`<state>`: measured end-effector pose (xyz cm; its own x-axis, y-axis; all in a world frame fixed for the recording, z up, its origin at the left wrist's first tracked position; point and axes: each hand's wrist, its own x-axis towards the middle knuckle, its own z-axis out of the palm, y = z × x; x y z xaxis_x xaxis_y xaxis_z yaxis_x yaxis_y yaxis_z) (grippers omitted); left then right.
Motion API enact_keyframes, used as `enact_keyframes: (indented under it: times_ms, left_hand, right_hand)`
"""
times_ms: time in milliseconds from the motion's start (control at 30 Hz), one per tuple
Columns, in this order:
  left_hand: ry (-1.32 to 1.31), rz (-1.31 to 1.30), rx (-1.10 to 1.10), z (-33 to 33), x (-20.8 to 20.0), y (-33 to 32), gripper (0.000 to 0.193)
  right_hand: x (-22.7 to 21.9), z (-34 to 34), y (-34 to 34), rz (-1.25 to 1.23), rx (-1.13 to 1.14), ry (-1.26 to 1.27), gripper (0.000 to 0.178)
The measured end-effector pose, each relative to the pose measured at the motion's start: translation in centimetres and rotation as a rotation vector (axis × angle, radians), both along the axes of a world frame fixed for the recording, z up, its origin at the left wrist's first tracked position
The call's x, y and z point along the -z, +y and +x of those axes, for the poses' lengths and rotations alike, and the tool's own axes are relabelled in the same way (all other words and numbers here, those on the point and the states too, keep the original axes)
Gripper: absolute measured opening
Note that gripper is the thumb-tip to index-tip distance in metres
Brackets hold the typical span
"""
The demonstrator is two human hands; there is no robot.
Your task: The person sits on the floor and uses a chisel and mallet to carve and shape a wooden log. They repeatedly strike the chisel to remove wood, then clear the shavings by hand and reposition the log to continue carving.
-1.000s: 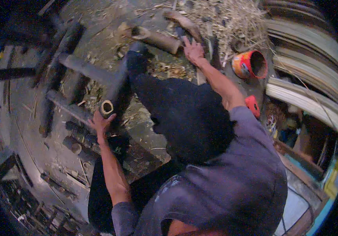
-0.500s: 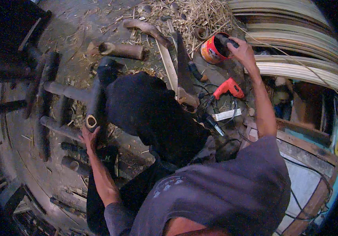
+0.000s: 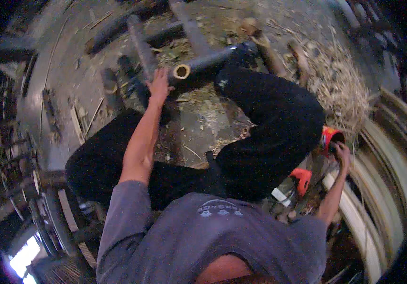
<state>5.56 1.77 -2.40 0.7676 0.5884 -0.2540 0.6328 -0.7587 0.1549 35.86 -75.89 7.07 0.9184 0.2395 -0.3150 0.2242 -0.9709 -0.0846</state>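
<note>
My left hand (image 3: pixel 160 86) lies with fingers spread over a crossbar (image 3: pixel 142 47) of a dark bamboo frame. Just right of it is the pale, hollow cut end of a thick dark bamboo pole (image 3: pixel 208 60), the frame's near member. Far to the right, my right hand (image 3: pixel 341 154) reaches to the mouth of a red can (image 3: pixel 328 138); its fingertips are blurred against the can's dark inside, and whether they hold anything is unclear. Below the can lie a red power drill (image 3: pixel 302 181) and a white block (image 3: pixel 280 196).
My black-trousered knees rise between the hands. Bamboo offcuts (image 3: pixel 270 56) and a heap of pale shavings (image 3: pixel 343 92) lie at the far right. Bundles of long split strips (image 3: pixel 385 161) curve along the right side. Dark bamboo pieces (image 3: pixel 112 90) lie left of my left hand.
The view has swung left, bringing the frame to the top middle. My left fingers have spread out beside the pole's end. The dark piece seen in my right hand is now out of sight.
</note>
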Motion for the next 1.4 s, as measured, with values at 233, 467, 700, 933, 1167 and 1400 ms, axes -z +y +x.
enact_keyframes:
  times_ms: [233, 467, 700, 933, 1167, 1400]
  left_hand:
    - [-0.081, 0.03, -0.039, -0.3, 1.6, -0.2, 0.083]
    - [-0.012, 0.041, -0.06, 1.6, 2.1, 0.3, 0.072]
    - [-0.67, -0.348, -0.462, 2.0, -0.2, 1.6, 0.06]
    - [-0.47, -1.257, -0.563, 3.8, -5.3, -5.0, 0.074]
    - [-0.107, -0.986, -0.216, 4.4, -5.3, -5.7, 0.076]
    - [0.073, -0.924, -0.162, 6.2, -4.6, -5.1, 0.066]
  right_hand:
    - [-20.1, -8.0, 10.4, 0.854, 0.599, -0.481, 0.042]
    - [-28.0, -12.4, 31.4, 1.947, -0.017, 0.109, 0.05]
    - [-20.8, -13.5, 56.0, 1.665, 0.23, 0.394, 0.025]
    - [1.5, -23.2, 62.0, 1.209, 0.224, 0.57, 0.062]
    - [14.2, -24.0, 60.3, 1.129, 0.304, 0.661, 0.032]
    - [16.2, -24.0, 60.4, 1.192, 0.471, 0.723, 0.029]
